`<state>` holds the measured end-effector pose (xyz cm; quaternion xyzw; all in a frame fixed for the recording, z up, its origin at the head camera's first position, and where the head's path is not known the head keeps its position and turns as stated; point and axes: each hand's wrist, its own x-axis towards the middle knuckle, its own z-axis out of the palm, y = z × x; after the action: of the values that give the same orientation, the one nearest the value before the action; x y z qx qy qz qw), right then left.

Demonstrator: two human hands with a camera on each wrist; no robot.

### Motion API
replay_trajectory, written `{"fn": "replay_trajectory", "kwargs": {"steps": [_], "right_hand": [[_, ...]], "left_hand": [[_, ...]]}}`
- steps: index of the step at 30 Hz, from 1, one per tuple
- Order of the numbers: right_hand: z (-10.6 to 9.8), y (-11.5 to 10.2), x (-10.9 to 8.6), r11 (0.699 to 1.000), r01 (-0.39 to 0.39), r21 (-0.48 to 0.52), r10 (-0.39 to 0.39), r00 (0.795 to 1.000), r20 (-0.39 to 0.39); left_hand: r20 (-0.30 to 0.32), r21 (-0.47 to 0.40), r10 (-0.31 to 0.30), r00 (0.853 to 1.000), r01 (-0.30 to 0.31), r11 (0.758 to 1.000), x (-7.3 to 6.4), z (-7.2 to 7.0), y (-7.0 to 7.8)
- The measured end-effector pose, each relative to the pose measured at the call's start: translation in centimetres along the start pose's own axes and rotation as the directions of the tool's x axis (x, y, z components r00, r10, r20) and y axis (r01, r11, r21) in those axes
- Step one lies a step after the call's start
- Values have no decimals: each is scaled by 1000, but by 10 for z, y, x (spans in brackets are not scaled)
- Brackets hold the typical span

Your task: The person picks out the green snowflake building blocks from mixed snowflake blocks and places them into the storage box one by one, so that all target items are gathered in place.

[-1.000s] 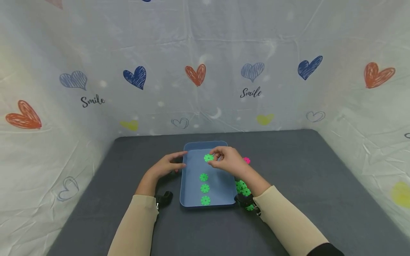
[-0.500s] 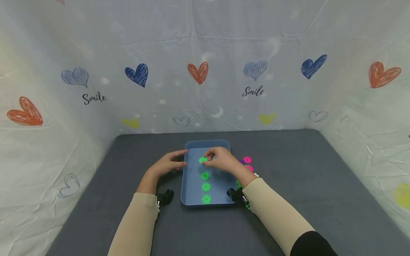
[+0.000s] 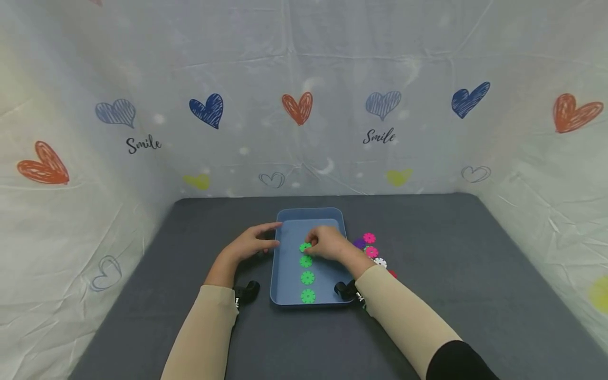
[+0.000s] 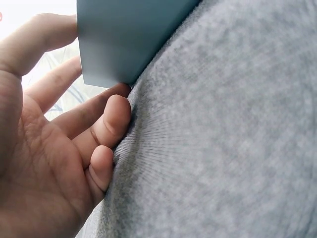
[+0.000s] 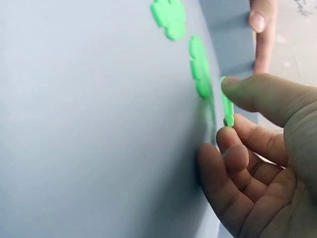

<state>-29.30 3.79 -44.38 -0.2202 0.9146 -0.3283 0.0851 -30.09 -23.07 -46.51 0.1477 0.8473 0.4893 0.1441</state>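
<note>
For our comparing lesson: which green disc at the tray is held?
The row's far-end green disc, pinched by the right hand; the other three lie on the tray.

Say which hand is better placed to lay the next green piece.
The right hand, probably: it pinches a green piece over the tray, by the green row's far end. The left hand, at the tray's left edge, holds no piece.

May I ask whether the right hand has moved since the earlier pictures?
Yes: in the head view, the right hand has come nearer the row of three green flower-shaped discs in the blue rectangular tray, toward its near edge.
</note>
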Motion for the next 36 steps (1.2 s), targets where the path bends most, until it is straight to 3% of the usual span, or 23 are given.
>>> {"fn": "replay_trajectory", "kwargs": {"steps": [12,21,36], "right_hand": [[2,-6,-3,990,-52,-133,49,999,-21],[-27,-23,-26,999,-37,22,37,999,14],[-68,-27,-89,992,-29,120,33,999,-32]], "left_hand": [[9,-11,7,1000,-7,1000,0,0,2],[-1,15,-7,1000,7,1000,-1,0,2],[-15,24,10,1000,-9,1000,-2,2,0]]}}
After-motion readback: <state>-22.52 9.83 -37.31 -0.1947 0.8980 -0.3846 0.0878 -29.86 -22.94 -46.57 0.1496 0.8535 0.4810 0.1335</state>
